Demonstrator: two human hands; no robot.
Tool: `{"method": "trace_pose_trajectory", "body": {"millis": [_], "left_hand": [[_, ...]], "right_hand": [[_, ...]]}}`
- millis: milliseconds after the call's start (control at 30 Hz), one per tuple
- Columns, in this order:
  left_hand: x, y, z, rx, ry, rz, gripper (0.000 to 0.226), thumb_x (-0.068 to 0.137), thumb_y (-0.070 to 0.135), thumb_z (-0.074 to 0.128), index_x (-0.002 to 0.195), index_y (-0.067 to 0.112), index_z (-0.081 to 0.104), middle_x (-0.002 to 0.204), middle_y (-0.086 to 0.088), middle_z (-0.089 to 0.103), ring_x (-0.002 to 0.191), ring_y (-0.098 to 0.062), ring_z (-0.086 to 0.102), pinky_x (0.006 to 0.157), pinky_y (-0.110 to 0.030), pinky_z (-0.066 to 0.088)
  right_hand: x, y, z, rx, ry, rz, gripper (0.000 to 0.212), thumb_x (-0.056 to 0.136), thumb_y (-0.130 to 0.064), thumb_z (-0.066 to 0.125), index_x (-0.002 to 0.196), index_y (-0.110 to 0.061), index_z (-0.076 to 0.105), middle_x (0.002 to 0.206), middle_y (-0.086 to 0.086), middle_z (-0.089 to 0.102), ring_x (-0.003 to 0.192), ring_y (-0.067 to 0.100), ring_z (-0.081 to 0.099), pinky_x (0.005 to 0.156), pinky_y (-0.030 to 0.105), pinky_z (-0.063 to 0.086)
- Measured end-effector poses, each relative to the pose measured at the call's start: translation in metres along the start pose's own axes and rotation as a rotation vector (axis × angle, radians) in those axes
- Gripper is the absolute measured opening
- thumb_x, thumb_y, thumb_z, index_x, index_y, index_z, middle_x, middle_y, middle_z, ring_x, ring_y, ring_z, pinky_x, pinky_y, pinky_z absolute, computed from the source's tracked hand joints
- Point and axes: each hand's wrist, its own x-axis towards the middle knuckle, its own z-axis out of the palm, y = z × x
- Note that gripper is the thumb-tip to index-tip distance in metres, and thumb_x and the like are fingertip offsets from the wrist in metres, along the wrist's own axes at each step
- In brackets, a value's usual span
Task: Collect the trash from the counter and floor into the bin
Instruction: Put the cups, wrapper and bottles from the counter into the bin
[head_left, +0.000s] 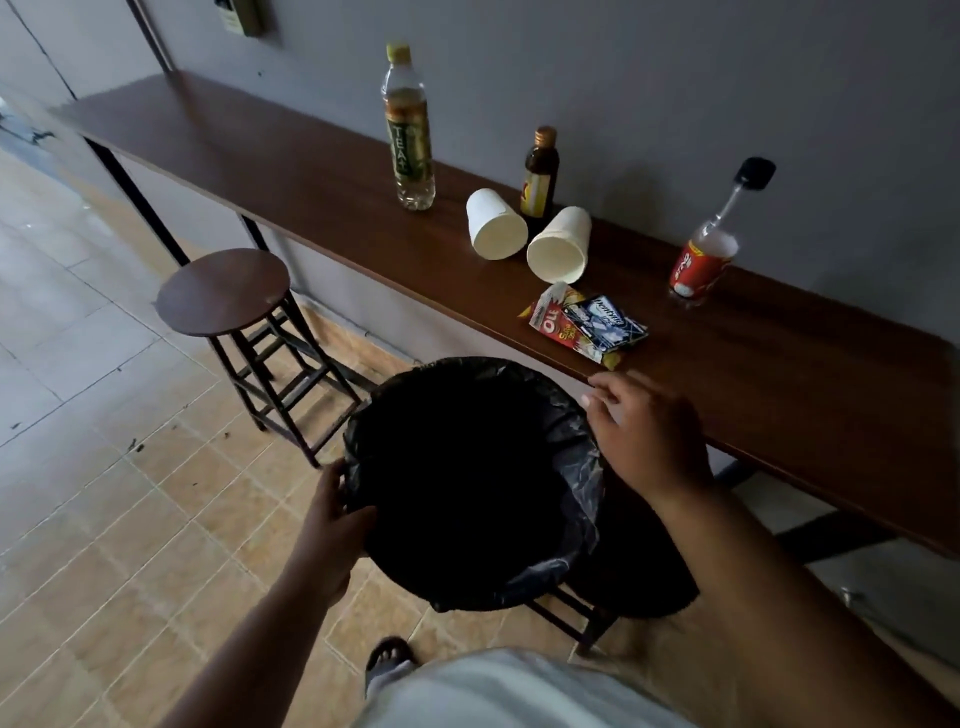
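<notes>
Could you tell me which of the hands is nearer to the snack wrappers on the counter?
The right hand: it hovers open just below the snack wrappers, at the counter edge. The left hand grips the bin rim's near-left side, farther away.

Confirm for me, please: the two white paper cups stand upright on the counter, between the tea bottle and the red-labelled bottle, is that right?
Not quite. In the head view, the two white paper cups lie tipped on their sides, mouths facing the camera, not upright. They do sit on the counter, between the tea bottle and the red-labelled bottle.
</notes>
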Motion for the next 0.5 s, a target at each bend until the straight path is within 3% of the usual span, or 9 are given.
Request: {"method": "trace_pose_trajectory", "body": {"millis": [100,267,367,500], "left_hand": [[0.010,0.001,-0.004,0.004,-0.053,-0.021,0.065,0.081,-0.018,0.054,0.133,0.019,0.041,0.122,-0.022,0.054,0.088,-0.033,0.063,0.050,-0.031,0.055],[0.019,0.011,-0.008,-0.003,-0.124,-0.032,0.063,0.083,-0.017,0.054,0.129,0.025,0.044,0.120,-0.018,0.055,0.093,-0.034,0.065,0.054,-0.033,0.057],[0.022,0.013,-0.010,-0.011,-0.126,-0.041,0.066,0.082,-0.019,0.053,0.133,0.021,0.043,0.122,-0.019,0.055,0.093,-0.033,0.064,0.054,-0.032,0.056],[0.025,0.013,-0.012,-0.026,-0.130,-0.048,0.067,0.081,-0.017,0.055,0.134,0.023,0.042,0.124,-0.018,0.055,0.097,-0.036,0.064,0.055,-0.032,0.056]], "right_hand": [[0.038,0.004,0.008,-0.097,0.081,-0.027,0.034,0.081,-0.020,0.067,0.113,-0.008,0.064,0.111,0.014,0.066,0.105,0.033,0.057,0.089,0.040,0.049],[0.077,0.027,0.035,-0.192,-0.140,0.085,0.061,0.083,-0.028,0.068,0.137,-0.009,0.047,0.142,0.017,0.048,0.133,0.042,0.036,0.111,0.050,0.031],[0.085,0.033,0.043,-0.183,-0.181,0.080,0.049,0.087,-0.025,0.064,0.132,-0.009,0.054,0.138,0.017,0.053,0.130,0.040,0.040,0.111,0.048,0.031],[0.082,0.024,0.040,-0.138,-0.020,-0.018,0.030,0.090,-0.002,0.056,0.118,0.002,0.063,0.120,0.023,0.064,0.114,0.038,0.056,0.100,0.040,0.044]]}}
